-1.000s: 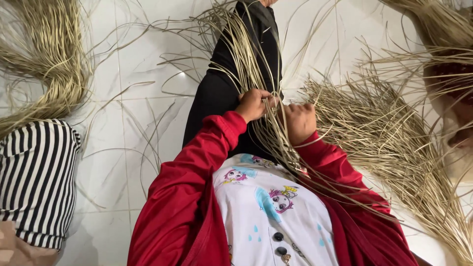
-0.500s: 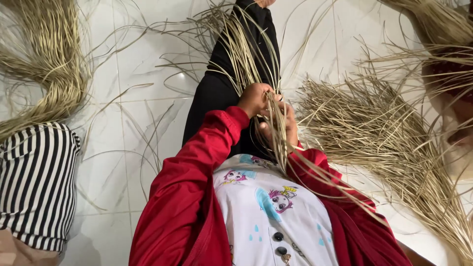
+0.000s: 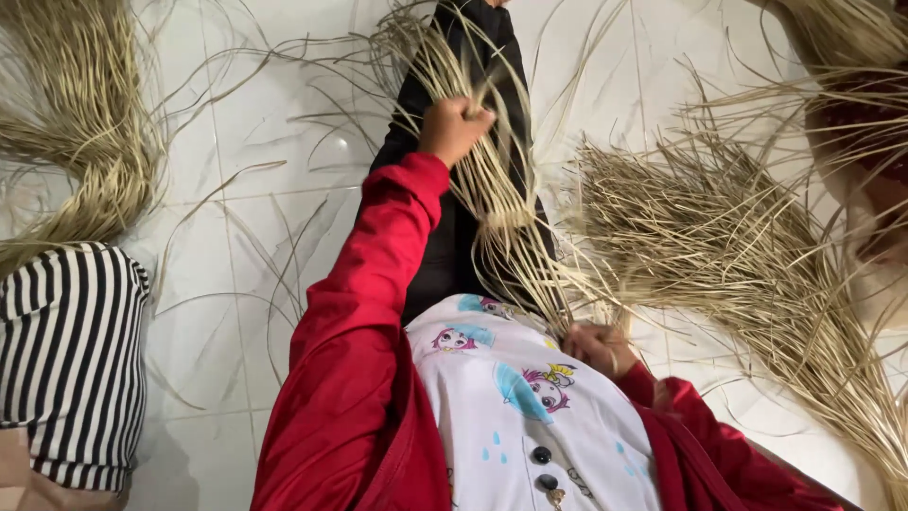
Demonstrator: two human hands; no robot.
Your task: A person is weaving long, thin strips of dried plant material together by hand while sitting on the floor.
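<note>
Left hand was fisted on the straw bundle over the black-clad leg, right hand pinched its near end at the chest (mid draw-out, judging); next likely needs steady tension, loose straw pile beside the bundle.

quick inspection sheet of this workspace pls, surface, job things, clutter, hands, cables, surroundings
surface: white tiled floor, glossy, with loose straw-coloured strands lying across it
job's things: bundle of long dry strands stretched between both hands over a black-clad leg
clutter: heap of strands on the floor to the right; twisted hank of strands at upper left
grippers: left hand raised, fist shut on the bundle; right hand low by the chest, gripping the bundle's near end
cables: nothing seen
surroundings: another person's striped sleeve at lower left; part of another person at the right edge
</note>
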